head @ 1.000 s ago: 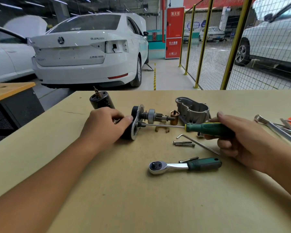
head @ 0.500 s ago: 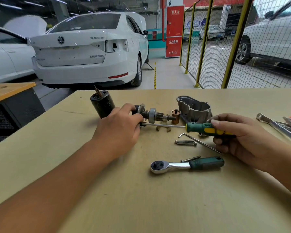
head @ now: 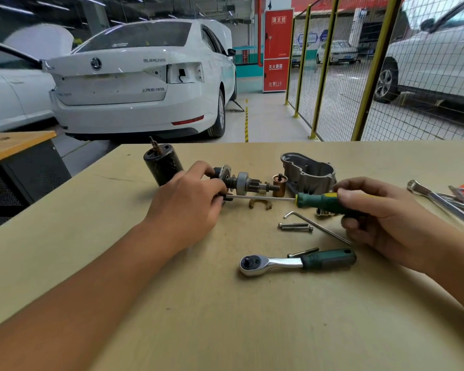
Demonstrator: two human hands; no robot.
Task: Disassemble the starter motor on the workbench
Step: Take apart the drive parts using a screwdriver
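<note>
- Two hands work at the far middle of the worktop (head: 172, 303), over the dismantled starter parts.
- Left hand (head: 188, 207): fingers curled round the plate end of the shaft assembly (head: 241, 180), which lies on its side; the part under the palm is hidden.
- Right hand (head: 386, 218): clamped on the green-and-yellow handle of the screwdriver (head: 319, 200); its blade runs level to the left, and its tip meets the assembly at the left fingers.
- Black motor can (head: 162, 167): upright, just behind the left hand.
- Grey housing (head: 307, 171): open side up, behind the screwdriver handle.
- Copper cylinder (head: 279, 185): upright, between shaft end and housing.
- Brass fork (head: 260, 203): flat on the worktop, just below the blade.
- Two bolts (head: 295, 226) and hex key (head: 316, 226): side by side, nearer the viewer.
- Ratchet (head: 296, 261): lying alone, nearest the viewer.
- Wrenches (head: 439, 199): at the right edge.
</note>
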